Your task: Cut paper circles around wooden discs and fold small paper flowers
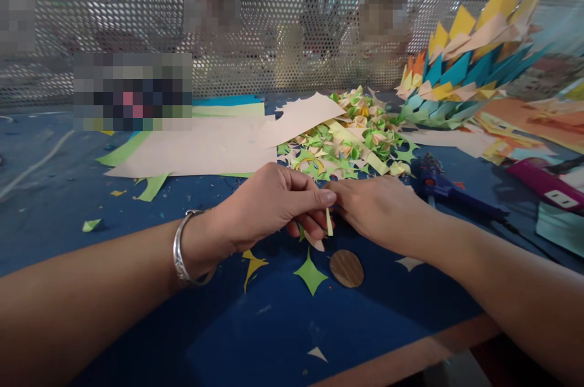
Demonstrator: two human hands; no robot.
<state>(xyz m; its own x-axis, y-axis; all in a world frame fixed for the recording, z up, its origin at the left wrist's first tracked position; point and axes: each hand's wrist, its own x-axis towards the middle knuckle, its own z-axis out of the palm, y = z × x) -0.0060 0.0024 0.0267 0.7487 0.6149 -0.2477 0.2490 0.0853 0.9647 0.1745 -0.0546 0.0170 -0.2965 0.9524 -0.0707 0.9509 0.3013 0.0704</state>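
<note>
My left hand (269,201), with a silver bangle at the wrist, and my right hand (378,207) meet over the blue table (137,314). Both pinch a small folded piece of pale yellow-green paper (329,223) between their fingertips. Just below them lie a green star-shaped scrap (311,273), a yellow scrap (252,265) and a brown cardboard oval (347,268). Behind the hands is a heap of small folded green, yellow and peach paper pieces (353,140).
Large cream paper sheets (201,146) lie at the back left. A blue glue gun (444,186) rests right of the hands. A spiky stack of folded paper (469,64) stands at the back right. A perforated metal screen (283,28) closes the far side, with people behind it.
</note>
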